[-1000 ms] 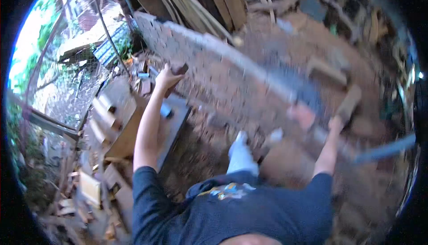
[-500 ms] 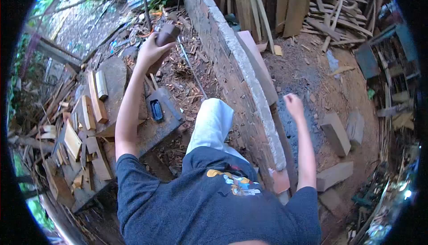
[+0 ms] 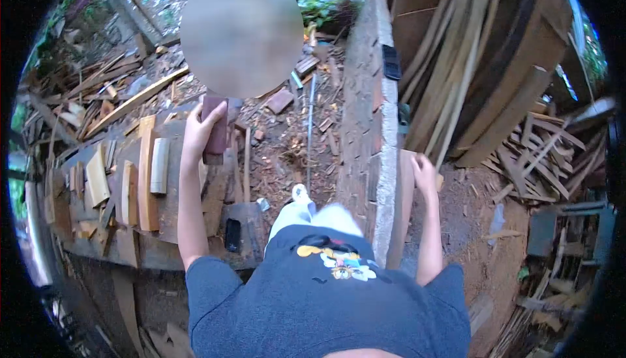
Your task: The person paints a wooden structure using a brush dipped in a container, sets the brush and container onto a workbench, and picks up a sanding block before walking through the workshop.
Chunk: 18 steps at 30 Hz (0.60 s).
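A reddish-brown block point(image 3: 217, 133) is gripped in my left hand point(image 3: 199, 128), thumb across its near face and fingers behind it. It is held upright above the work surface at the left. My right hand point(image 3: 425, 174) hangs on the far side of the low brick wall, its fingers loosely curled, with no object visible in them. Close to that hand is a long board point(image 3: 405, 192) leaning along the wall. Below my left forearm, a small dark tray-like object point(image 3: 233, 235) sits on a board.
Cut wood strips point(image 3: 149, 185) lie on the left work surface point(image 3: 173, 211). The low brick wall point(image 3: 386, 130) runs beside me, bearing a black phone-like object point(image 3: 390, 62). Tall planks point(image 3: 466, 64) and piled offcuts point(image 3: 538, 156) are at right. A blurred round patch point(image 3: 242, 32) hides part of the background.
My view has turned, and the wall now runs nearly straight ahead. The block remains in my left hand, now more upright. My right hand is nearer the leaning board.
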Each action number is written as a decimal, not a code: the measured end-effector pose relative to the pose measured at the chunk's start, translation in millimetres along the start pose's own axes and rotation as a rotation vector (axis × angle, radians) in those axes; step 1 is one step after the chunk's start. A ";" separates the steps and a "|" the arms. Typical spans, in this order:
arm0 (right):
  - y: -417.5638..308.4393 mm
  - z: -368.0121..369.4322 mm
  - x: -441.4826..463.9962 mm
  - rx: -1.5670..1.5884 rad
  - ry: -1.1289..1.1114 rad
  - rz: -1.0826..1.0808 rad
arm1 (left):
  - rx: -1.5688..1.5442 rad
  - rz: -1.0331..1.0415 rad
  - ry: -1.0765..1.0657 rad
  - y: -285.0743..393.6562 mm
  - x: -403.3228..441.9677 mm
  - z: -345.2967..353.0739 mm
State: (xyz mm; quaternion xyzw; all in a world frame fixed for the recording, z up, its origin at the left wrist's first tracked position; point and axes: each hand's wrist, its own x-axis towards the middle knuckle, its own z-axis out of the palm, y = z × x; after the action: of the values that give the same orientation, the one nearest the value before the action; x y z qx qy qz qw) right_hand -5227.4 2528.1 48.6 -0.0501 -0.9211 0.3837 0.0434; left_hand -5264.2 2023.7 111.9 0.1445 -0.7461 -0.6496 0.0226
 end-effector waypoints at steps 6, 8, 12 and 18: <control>-139.5 134.7 118.0 0.082 -0.311 -0.358 | 0.305 0.115 0.278 48.0 10.4 -6.5; -179.3 173.7 123.5 0.119 -0.568 -0.492 | 0.181 -0.021 0.277 55.5 7.1 -5.9; -223.1 216.8 138.2 0.206 -1.103 -0.685 | 0.064 -0.111 0.388 35.5 27.0 10.1; -232.9 269.7 323.7 -0.417 -1.457 -0.646 | 0.245 -0.290 0.626 10.7 102.5 50.2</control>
State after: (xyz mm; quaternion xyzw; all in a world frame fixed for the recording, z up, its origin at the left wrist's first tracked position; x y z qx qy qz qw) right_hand -5594.0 2216.1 38.4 0.4718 -0.7396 0.1097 -0.4673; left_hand -5375.4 2048.1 98.8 0.4424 -0.7469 -0.4763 0.1401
